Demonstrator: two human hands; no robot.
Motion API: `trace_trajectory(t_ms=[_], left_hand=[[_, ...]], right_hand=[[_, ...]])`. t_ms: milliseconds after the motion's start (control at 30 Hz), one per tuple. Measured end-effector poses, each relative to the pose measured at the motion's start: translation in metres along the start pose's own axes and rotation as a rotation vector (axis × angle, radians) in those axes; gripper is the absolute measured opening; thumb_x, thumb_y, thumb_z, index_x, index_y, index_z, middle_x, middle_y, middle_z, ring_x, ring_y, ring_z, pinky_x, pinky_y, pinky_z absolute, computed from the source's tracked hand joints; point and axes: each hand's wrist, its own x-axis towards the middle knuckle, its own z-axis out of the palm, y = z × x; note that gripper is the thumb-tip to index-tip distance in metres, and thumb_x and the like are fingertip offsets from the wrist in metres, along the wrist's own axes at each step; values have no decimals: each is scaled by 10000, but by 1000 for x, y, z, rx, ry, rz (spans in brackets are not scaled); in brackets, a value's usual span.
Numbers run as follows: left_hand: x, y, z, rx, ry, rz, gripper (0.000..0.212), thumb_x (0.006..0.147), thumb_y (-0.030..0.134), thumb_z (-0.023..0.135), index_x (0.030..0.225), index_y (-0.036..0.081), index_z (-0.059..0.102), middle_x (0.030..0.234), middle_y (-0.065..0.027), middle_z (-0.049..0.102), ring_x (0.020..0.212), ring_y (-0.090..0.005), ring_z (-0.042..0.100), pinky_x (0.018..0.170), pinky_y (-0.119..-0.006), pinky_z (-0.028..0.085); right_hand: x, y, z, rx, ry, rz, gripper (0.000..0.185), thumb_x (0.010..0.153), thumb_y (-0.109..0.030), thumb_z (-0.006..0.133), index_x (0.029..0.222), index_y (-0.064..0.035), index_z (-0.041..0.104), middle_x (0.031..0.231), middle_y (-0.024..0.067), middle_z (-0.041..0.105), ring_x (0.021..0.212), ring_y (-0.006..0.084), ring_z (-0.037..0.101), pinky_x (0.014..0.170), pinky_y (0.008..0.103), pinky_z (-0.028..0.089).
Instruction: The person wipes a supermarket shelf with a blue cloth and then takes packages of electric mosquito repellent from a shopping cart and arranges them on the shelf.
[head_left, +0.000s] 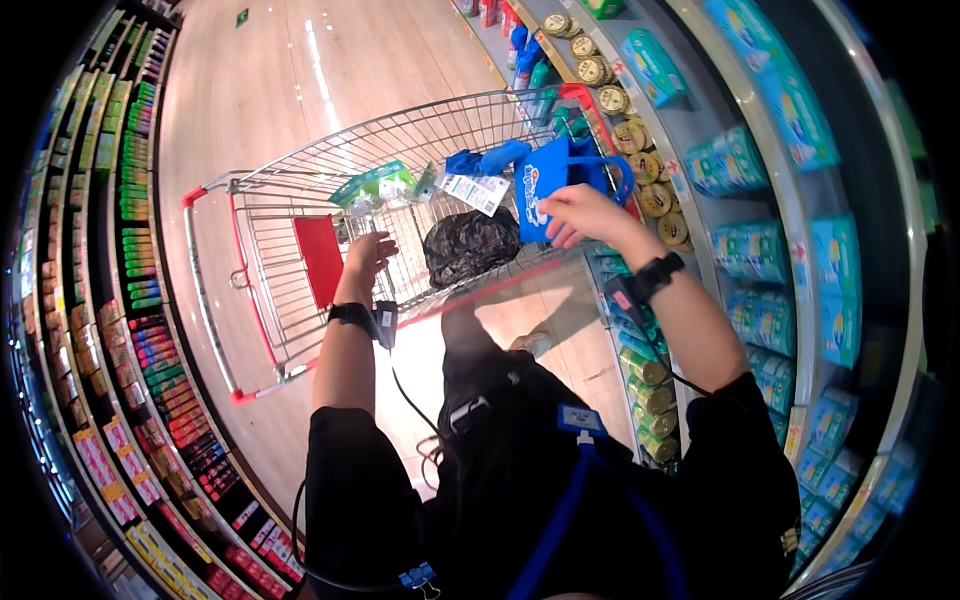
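Note:
A wire shopping cart (352, 142) with red corners stands sideways before me. My left hand (370, 255) hangs over its near side, beside a red panel (318, 259), with nothing held and its fingers a little apart. My right hand (579, 216) overlaps the front of a blue carrier bag (541, 176) with fingers curled; whether it grips the bag cannot be made out. Between my hands a crumpled black plastic bag (471, 246) lies in the basket. Behind it are a green and white package (375, 189), a printed white card (474, 193) and a bundled blue item (501, 157).
Shelves with teal packs (757, 244) and gold-lidded tins (643, 169) rise close on the right. Product shelves (135, 259) line the left side. Cables run from the wristband devices (385, 324) along my arms. Wood-look floor (247, 97) stretches beyond the cart.

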Motion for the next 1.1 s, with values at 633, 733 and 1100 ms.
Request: trace_trajectory(t_ms=[633,733,1100], left_hand=[[275,-178,48,-163,-195,-137,158,892,213,566,913,71,632,763,-18,604,669,-155,598,569,-308,464],[275,-186,47,-27,-145,-327,215,892,265,564,948,78,656,767,-7,633,666,-132,621,570,-285,474],[206,-90,60,191,-327,-233,360,944,296,506,1217,69,565,985,-75,657,856,-186,650,715,-321,491]], right_hand=[[445,160,145,-1360,684,84,852,730,-474,760,1307,69,447,1293,244,500,1275,393,433,994,479,393],[462,179,131,-1482,754,46,485,811,-226,628,1180,83,567,1150,268,605,1114,407,572,921,459,470],[342,131,60,-784,55,-42,183,876,-107,571,966,9,680,925,241,675,901,413,654,788,482,516]])
